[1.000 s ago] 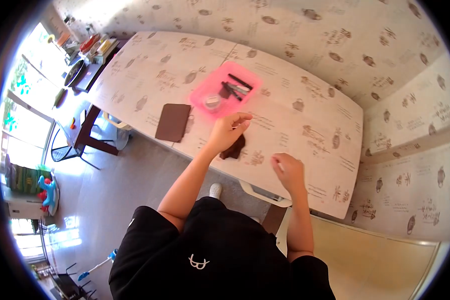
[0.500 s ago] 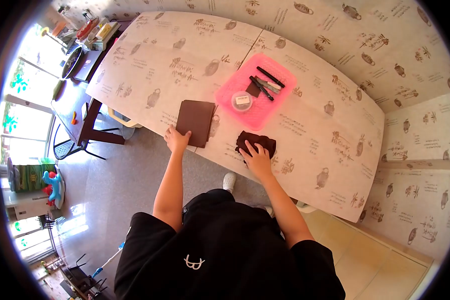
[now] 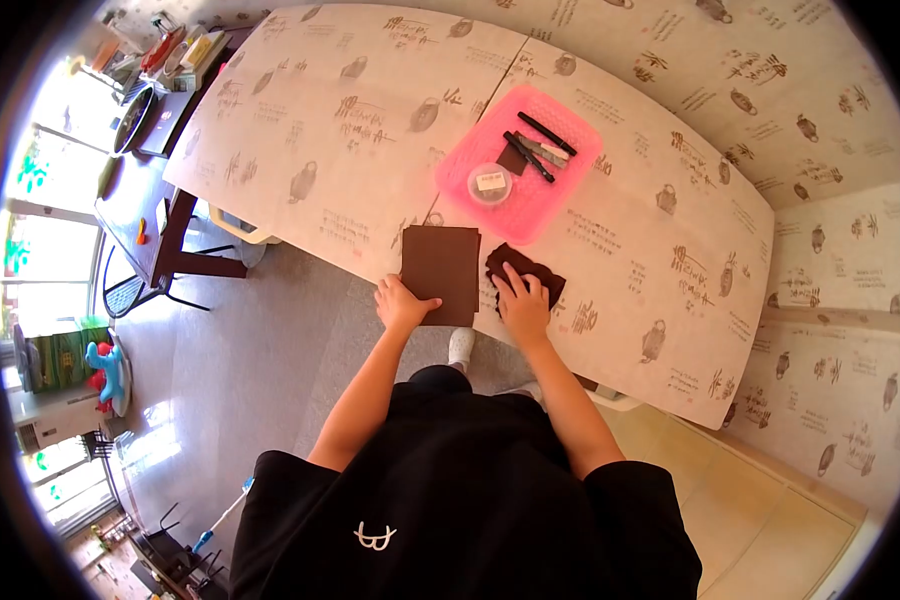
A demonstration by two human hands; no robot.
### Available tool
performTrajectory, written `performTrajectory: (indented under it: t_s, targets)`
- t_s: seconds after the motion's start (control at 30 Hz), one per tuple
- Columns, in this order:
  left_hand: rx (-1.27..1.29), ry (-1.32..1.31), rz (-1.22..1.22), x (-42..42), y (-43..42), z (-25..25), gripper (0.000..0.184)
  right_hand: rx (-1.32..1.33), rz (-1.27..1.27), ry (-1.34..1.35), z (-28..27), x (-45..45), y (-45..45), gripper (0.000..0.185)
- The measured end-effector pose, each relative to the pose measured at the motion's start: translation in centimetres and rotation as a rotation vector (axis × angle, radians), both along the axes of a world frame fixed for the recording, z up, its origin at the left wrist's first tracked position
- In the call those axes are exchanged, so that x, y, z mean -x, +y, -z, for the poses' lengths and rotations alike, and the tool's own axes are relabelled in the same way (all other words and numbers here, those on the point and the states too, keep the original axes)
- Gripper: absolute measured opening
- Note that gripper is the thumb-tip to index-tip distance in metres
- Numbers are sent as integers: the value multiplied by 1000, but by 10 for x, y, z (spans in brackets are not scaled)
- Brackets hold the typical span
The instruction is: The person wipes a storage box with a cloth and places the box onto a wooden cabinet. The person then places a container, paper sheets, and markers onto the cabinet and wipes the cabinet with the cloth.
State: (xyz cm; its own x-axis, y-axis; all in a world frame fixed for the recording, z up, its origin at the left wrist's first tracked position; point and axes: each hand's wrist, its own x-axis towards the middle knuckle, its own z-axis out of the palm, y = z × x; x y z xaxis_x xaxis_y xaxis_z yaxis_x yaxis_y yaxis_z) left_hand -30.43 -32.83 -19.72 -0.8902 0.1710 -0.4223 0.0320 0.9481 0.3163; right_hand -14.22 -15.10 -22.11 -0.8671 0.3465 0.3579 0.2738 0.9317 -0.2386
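My left hand (image 3: 404,304) grips the lower left corner of a stack of dark brown sheets (image 3: 441,270), thumb on top and fingers along the left side. The stack's near end reaches over the table's front edge, and its layers are slightly offset at the right. Just right of it, my right hand (image 3: 523,303) presses bent fingers on a crumpled dark brown cloth (image 3: 543,279) on the table. Beyond both hands is a pink tray (image 3: 457,160) holding a round clear container (image 3: 489,184), black pens (image 3: 547,133), a grey cutter-like tool (image 3: 539,150) and a small brown piece (image 3: 512,160).
The long table (image 3: 300,120) has a patterned paper-like covering with a seam. A wall (image 3: 750,80) in similar paper stands behind and at right. To the left are a dark side table (image 3: 135,225) and a black chair (image 3: 125,295). A light chair edge (image 3: 240,227) shows under the table.
My left hand has brought the brown stack rightward and toward me, turning it straighter, closer to the cloth. My right hand remains on the cloth, which has turned slightly. The view has shifted a little.
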Motion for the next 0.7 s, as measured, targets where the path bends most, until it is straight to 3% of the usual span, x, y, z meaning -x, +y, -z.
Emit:
performTrajectory:
  t_s: [0.2, 0.27, 0.3, 0.33, 0.37, 0.4, 0.47, 0.5, 0.53, 0.6, 0.63, 0.7]
  targets:
    - [-413, -92, -159, -36, -12, 1, 87, 57, 29, -16, 2, -10, 7, 42]
    - [-727, -280, -250, -39, -17, -9, 87, 99, 13, -39, -2, -16, 7, 44]
    - [-728, -277, -247, -37, -22, -18, 87, 33, -54, -29, -8, -18, 6, 49]
    - [-856, -473, -203, -32, -30, -27, 88, -35, -122, -20, -15, -21, 6, 54]
    - [-980, -674, -158, -29, -35, -38, 90, 61, -212, -38, -30, -26, 4, 56]
    - [-983, -674, -159, -29, -38, -50, 90, 58, -213, -39, -34, -31, 4, 56]
    - [-938, -864, 123, -26, -39, -76, 89, 45, -534, 253, -44, -35, 2, 44]
    - [-854, -834, 223, -25, -35, -86, 86, -9, -513, 335, -68, -36, -1, 29]
    - [-855, -833, 234, -22, -29, -92, 86, -17, -506, 339, -83, -39, 1, 29]
    - [-834, -837, 490, -13, -9, -101, 70, -12, -544, 369, -112, -45, 12, 20]
    - [-837, -840, 512, -8, 7, -102, 70, -54, -494, 410, -129, -49, 18, 16]
    - [-923, -995, 401, 5, 47, -103, 50, -63, -414, 423, -144, -63, 38, 15]
